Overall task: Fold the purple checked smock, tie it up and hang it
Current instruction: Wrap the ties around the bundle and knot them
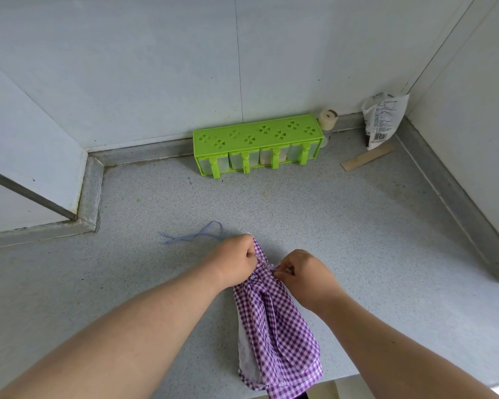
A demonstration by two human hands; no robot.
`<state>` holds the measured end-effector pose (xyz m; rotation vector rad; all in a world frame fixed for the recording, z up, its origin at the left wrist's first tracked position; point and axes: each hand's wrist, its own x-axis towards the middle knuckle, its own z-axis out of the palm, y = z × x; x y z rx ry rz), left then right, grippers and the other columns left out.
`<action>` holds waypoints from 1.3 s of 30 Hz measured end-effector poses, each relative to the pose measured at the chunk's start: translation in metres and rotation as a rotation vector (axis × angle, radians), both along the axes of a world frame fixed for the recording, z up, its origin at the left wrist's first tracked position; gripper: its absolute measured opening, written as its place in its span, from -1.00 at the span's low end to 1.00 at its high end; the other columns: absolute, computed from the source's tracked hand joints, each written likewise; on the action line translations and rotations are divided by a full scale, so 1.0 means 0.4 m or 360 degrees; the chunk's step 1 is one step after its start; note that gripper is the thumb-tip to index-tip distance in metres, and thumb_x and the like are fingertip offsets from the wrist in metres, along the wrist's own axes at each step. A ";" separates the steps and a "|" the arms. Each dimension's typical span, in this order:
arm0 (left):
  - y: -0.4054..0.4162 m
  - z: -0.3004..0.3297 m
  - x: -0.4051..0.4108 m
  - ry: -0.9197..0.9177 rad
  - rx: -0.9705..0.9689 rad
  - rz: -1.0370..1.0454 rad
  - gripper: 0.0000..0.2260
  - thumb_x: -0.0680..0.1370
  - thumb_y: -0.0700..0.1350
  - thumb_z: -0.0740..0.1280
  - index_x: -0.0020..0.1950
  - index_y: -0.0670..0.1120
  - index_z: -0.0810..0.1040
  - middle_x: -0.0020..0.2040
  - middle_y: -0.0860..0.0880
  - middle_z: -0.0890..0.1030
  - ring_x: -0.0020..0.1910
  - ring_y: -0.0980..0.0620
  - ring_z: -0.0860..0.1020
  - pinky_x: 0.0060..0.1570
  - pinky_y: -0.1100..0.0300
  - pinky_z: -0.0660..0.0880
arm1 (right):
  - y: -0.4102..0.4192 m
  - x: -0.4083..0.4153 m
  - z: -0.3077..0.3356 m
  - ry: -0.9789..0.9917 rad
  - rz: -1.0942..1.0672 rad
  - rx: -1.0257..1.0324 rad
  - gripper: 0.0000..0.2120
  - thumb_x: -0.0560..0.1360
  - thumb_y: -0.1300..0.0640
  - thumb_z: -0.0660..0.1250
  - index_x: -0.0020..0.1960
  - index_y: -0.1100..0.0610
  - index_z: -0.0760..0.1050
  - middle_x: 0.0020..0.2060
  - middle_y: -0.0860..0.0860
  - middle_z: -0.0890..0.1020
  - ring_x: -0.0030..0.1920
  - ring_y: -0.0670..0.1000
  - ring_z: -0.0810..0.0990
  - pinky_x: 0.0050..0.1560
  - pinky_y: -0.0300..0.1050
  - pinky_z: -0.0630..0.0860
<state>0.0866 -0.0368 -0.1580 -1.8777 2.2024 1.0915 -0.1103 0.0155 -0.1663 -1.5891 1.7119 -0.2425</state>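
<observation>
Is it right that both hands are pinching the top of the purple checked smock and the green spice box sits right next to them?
Not quite. In the head view the left hand and right hand do pinch the top of the purple checked smock, but the green spice box is not next to them. It stands far back on the counter, against the wall.

We've got a speckled grey countertop (343,226) with the purple checked smock (277,332), a green spice rack (257,145), a crumpled packet (383,119) and a wooden strip (368,161) on it.
</observation>
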 end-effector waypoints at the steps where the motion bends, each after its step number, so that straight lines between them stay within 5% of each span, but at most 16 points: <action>1: 0.003 0.000 0.000 0.0002 0.0002 0.0001 -0.91 0.64 -0.13 0.25 -0.05 -0.06 0.49 -0.17 -0.03 0.57 -0.28 0.06 0.47 -0.26 0.11 0.44 | -0.001 0.000 0.000 0.0016 -0.0002 0.0026 -0.78 0.59 0.04 0.42 -0.21 -0.10 0.52 -0.23 -0.11 0.64 -0.25 -0.14 0.60 -0.30 -0.31 0.47; 6: 0.010 0.003 0.003 0.0066 0.0028 0.0050 -0.95 0.67 -0.08 0.27 0.05 0.03 0.52 -0.10 0.08 0.59 -0.20 0.14 0.53 -0.23 0.19 0.46 | -0.003 -0.003 -0.015 0.0085 0.0029 0.0043 -0.91 0.61 -0.03 0.36 -0.01 -0.03 0.52 -0.15 -0.14 0.62 -0.17 -0.13 0.58 -0.21 -0.20 0.52; 11: 0.032 0.012 0.012 0.0156 -0.0047 -0.0055 -0.69 0.60 0.01 0.41 0.31 0.08 0.46 0.15 0.13 0.50 0.11 0.14 0.53 0.23 0.11 0.55 | -0.001 -0.010 -0.010 -0.0129 -0.0016 -0.0002 -0.78 0.61 0.01 0.34 0.24 -0.13 0.45 0.03 -0.20 0.58 -0.02 -0.20 0.59 0.03 -0.24 0.57; 14: 0.046 0.010 0.016 0.0161 -0.0165 -0.0144 -0.62 0.61 0.04 0.40 0.41 0.11 0.46 0.32 0.13 0.44 0.35 0.09 0.44 0.43 0.05 0.44 | -0.005 -0.001 0.002 -0.0118 0.0059 -0.0051 -0.82 0.56 -0.02 0.41 0.14 -0.17 0.50 0.01 -0.24 0.57 -0.04 -0.23 0.59 -0.01 -0.30 0.56; 18: 0.051 0.006 0.002 0.0081 -0.0192 -0.0253 -0.67 0.63 0.08 0.37 0.40 0.21 0.52 0.32 0.15 0.40 0.39 0.06 0.37 0.41 0.03 0.44 | -0.013 0.017 0.003 0.0038 0.0101 -0.0035 -0.97 0.61 -0.03 0.36 0.02 -0.11 0.58 -0.14 -0.23 0.59 -0.14 -0.21 0.57 -0.18 -0.33 0.47; 27: 0.032 -0.008 -0.034 -0.0021 -0.0287 -0.0170 -0.89 0.65 0.01 0.38 0.11 0.16 0.69 0.17 0.13 0.47 0.16 0.08 0.52 0.15 0.05 0.58 | -0.001 0.013 -0.011 0.0038 0.0016 -0.0043 -0.88 0.61 0.02 0.34 -0.10 -0.01 0.53 -0.22 -0.12 0.63 -0.24 -0.11 0.58 -0.31 -0.24 0.47; 33: 0.035 -0.023 -0.021 0.0006 -0.0317 -0.0187 -0.90 0.66 0.00 0.38 0.10 0.14 0.70 0.15 0.14 0.47 0.08 0.13 0.52 0.04 0.19 0.55 | 0.010 0.001 -0.019 0.0032 0.0004 0.0079 -0.86 0.60 -0.05 0.35 -0.08 -0.01 0.52 -0.20 -0.08 0.65 -0.18 -0.02 0.64 -0.23 -0.12 0.56; 39: 0.040 -0.017 -0.013 0.0042 -0.0268 -0.0184 -0.82 0.67 -0.02 0.36 0.26 0.12 0.63 0.29 0.13 0.50 0.21 0.10 0.55 0.24 0.07 0.56 | 0.009 -0.003 -0.022 -0.0056 -0.0111 0.0081 -0.92 0.57 -0.04 0.36 -0.06 -0.06 0.53 -0.21 -0.11 0.67 -0.21 -0.07 0.64 -0.21 -0.15 0.60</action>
